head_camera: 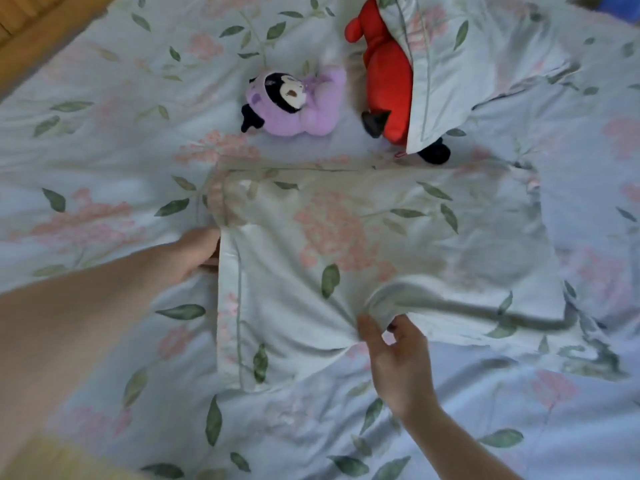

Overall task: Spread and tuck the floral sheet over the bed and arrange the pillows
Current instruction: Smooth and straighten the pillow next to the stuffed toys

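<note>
A floral sheet (104, 161) with pink blossoms and green leaves covers the bed. On it lies a pillow (346, 244) in the same floral cover, flat in the middle of the view. My left hand (195, 252) grips the pillow's left edge, fingers hidden under the flange. My right hand (394, 358) pinches a raised fold of the pillow's near edge between thumb and fingers. A second floral pillow (460, 64) lies at the top right, partly over a red toy.
A purple plush toy (294, 105) and a red plush toy (384, 71) lie on the sheet beyond the pillow. A wooden bed frame (31, 32) runs along the top left corner. A blue object shows at the top right edge.
</note>
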